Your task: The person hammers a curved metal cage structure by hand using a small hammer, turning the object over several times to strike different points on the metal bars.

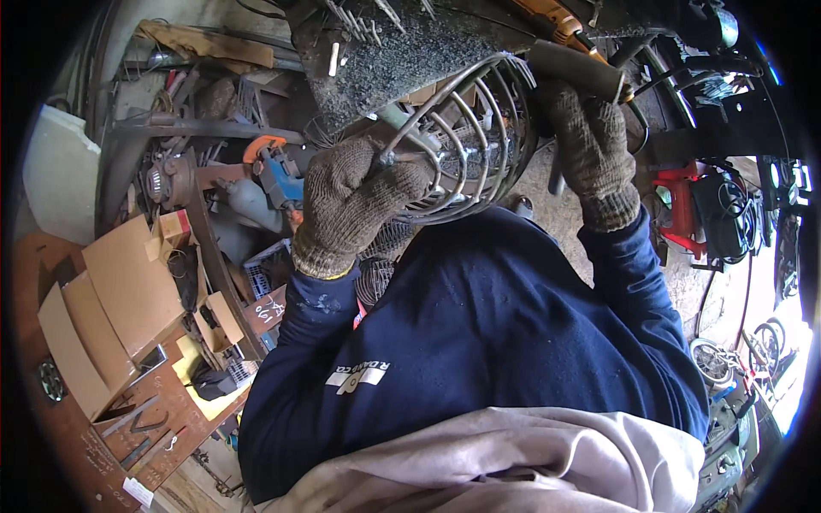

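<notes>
Left hand (355, 197) gripping metal cage (463, 156), gloved right hand (592, 147)

Both arms reach forward past the sweatshirt (496, 321), elbows bent and out at its two sides. The left forearm (312, 316), its sleeve marked with pale smudges, rises beyond the sweatshirt's left side; the left hand (355, 201), in a brown knitted glove, is curled closed there, with its fingers turned inward. The right forearm (623, 265) runs up beyond the sweatshirt's right side to a wrist (616, 209) that looks nearly straight. The right hand (592, 141), gloved alike, is farther from the sweatshirt than the left, its fingers folded in a grip.
</notes>
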Motion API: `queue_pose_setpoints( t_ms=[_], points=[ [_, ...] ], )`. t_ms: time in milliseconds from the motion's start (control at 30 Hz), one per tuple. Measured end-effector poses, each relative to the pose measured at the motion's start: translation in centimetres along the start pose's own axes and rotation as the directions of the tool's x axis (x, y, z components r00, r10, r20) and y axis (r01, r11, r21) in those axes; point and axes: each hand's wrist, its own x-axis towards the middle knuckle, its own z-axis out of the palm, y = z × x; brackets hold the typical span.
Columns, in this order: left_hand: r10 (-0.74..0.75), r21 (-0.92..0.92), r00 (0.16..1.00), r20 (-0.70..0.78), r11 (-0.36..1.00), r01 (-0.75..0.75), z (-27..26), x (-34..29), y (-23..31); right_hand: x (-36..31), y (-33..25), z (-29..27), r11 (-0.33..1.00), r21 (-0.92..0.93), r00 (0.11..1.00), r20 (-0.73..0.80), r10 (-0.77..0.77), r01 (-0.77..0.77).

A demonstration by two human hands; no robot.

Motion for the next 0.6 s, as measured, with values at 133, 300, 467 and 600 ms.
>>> queue_pose_setpoints(
  t_ms=[133,300,467,600],
  points=[
    [-0.030,0.020,0.999,0.033,0.999,0.029,-0.7,-0.3,-0.1,0.5,-0.6,0.0,0.995,-0.072,0.998,0.008,-0.062,0.062],
    [-0.379,-0.218,0.925,0.002,0.903,0.371,-0.4,-0.3,1.4,0.5,0.2,-0.1,0.956,-0.199,0.973,0.117,-0.197,0.217],
    [-0.373,-0.282,0.926,0.050,0.885,0.372,-0.6,0.4,3.1,0.7,0.7,0.4,0.932,-0.262,0.963,0.160,-0.215,0.252],
    [-0.371,-0.221,0.927,0.050,0.901,0.373,-1.0,0.7,3.4,0.7,1.4,0.3,0.995,-0.102,0.995,0.103,0.005,0.006]
  ],
)
